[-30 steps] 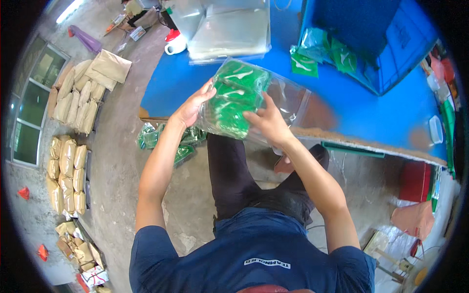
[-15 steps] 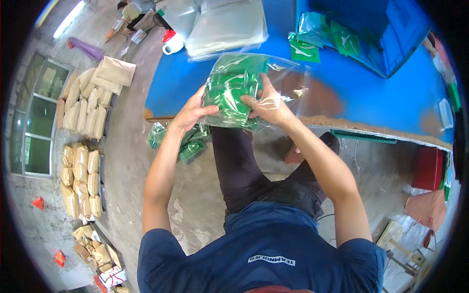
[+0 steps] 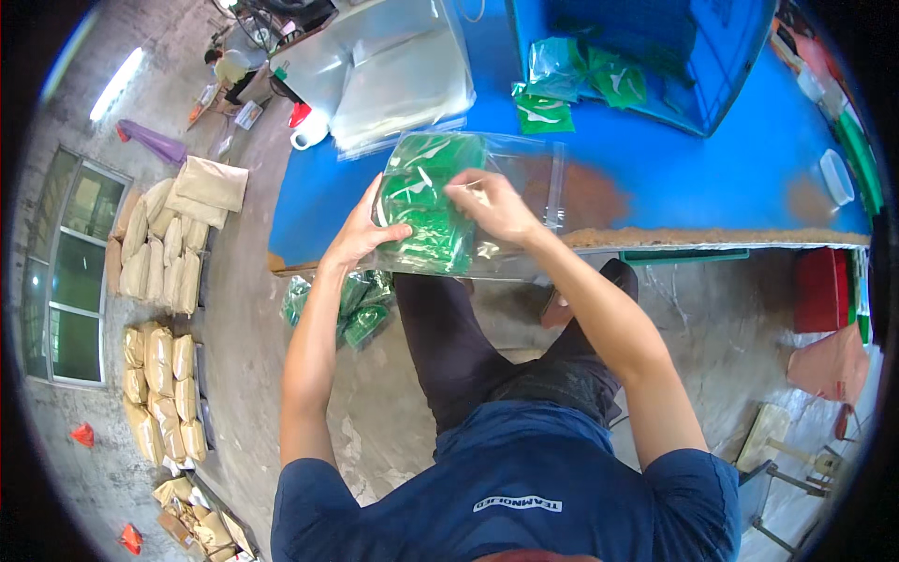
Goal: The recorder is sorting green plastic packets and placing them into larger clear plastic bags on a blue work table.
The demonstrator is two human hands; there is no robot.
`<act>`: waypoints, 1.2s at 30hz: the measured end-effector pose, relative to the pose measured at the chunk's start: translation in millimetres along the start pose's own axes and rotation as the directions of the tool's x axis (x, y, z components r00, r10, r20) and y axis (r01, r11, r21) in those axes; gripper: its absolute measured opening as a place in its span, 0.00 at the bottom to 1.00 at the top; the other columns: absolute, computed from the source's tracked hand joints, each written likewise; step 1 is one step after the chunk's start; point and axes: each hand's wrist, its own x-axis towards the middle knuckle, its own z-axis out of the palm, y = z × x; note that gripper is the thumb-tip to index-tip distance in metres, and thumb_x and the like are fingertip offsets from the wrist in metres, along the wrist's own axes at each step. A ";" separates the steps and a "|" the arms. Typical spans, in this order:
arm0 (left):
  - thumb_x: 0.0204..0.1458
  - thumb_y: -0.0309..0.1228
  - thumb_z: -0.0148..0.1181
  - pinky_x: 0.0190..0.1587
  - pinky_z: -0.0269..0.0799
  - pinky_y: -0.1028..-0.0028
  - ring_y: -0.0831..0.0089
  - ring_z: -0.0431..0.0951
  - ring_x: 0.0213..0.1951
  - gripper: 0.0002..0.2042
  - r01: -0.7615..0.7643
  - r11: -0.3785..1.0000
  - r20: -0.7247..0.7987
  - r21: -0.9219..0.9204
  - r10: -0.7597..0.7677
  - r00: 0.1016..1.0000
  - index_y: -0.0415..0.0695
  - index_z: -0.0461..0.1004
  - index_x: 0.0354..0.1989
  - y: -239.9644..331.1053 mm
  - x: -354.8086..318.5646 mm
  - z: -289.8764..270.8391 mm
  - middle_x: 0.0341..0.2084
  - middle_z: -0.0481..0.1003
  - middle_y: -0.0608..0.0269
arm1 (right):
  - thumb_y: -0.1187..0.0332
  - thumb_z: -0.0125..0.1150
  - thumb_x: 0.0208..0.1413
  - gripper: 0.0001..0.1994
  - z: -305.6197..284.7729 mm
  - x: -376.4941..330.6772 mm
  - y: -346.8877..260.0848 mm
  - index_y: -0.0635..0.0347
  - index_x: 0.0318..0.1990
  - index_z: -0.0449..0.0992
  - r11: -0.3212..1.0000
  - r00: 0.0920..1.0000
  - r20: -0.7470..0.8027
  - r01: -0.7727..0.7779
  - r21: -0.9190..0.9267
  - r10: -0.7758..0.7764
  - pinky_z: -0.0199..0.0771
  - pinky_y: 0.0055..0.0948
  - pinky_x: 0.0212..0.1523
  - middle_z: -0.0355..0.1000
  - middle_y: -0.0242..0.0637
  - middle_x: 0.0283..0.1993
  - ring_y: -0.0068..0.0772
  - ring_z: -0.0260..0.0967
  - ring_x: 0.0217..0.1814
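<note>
A clear plastic bag lies over the near edge of the blue table, with a stack of shiny green packets inside its left part. My left hand grips the bag's left side, thumb on top of the packets and the other fingers mostly hidden under it. At the right edge of the packets, my right hand has its thumb and fingertips pinched together on the bag's film. The bag's right end lies flat beyond my right hand.
Flat clear bags are stacked behind, beside a white cup. Loose green packets lie at a blue bin. Filled bags sit on the floor under the table's left end. A red box stands at the right.
The packets now lie flatter and lower on the table edge. My right hand has moved from pressing on the packets to a pinch at their right edge. The view has shifted slightly.
</note>
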 end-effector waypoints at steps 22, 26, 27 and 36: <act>0.34 0.31 0.82 0.71 0.48 0.67 0.64 0.52 0.71 0.61 -0.031 0.999 -0.042 0.028 0.032 0.999 0.37 0.41 0.74 -9.3 -10.7 3.8 0.71 0.52 0.50 | 0.58 0.56 0.61 0.19 -15.5 -13.0 -29.7 0.70 0.33 0.77 0.850 0.858 0.033 -0.502 -0.160 0.513 0.75 0.45 0.38 0.77 0.56 0.32 0.52 0.79 0.37; 0.35 0.33 0.81 0.72 0.46 0.67 0.62 0.50 0.72 0.61 -0.053 0.980 -0.090 0.191 0.071 0.993 0.37 0.40 0.74 -26.0 -12.0 -4.5 0.72 0.50 0.49 | 0.57 0.55 0.62 0.20 -35.1 -23.1 -30.9 0.71 0.34 0.77 0.845 0.819 0.217 -0.492 -0.211 0.531 0.74 0.32 0.25 0.76 0.43 0.23 0.30 0.75 0.22; 0.36 0.34 0.81 0.72 0.46 0.66 0.62 0.49 0.72 0.61 -0.045 0.989 -0.070 0.138 0.055 0.996 0.37 0.39 0.74 -20.3 -9.8 -2.8 0.72 0.49 0.48 | 0.57 0.55 0.61 0.20 -34.4 -19.6 -29.1 0.71 0.32 0.77 0.876 0.830 0.308 -0.381 -0.297 0.465 0.75 0.32 0.26 0.76 0.43 0.23 0.31 0.75 0.22; 0.32 0.32 0.83 0.71 0.48 0.69 0.66 0.53 0.70 0.64 -0.064 0.992 -0.030 0.112 0.068 0.997 0.38 0.39 0.74 -13.5 -4.4 2.5 0.71 0.51 0.55 | 0.59 0.54 0.60 0.17 -20.8 -12.5 6.7 0.66 0.31 0.80 0.919 0.982 -0.019 -0.183 -0.350 0.188 0.75 0.45 0.37 0.76 0.49 0.24 0.52 0.77 0.29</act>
